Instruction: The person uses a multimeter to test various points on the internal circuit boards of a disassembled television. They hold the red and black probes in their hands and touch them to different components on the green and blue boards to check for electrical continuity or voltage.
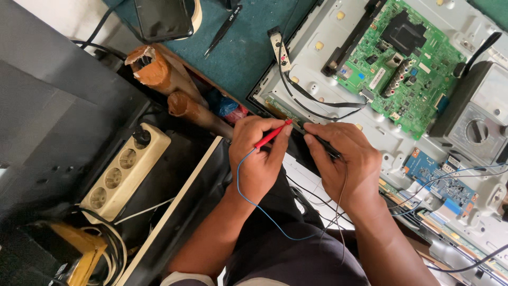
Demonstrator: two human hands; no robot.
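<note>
We see the left hand pinching a red probe and the right hand closed around a black probe, both tips on the narrow board strip at the metal chassis edge, beside the grey multimeter.

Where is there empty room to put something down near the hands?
Bare green mat lies between the black tweezers and the grey metal panel. It is crowded around the left hand and right hand, with probes, wires and circuit boards.
</note>
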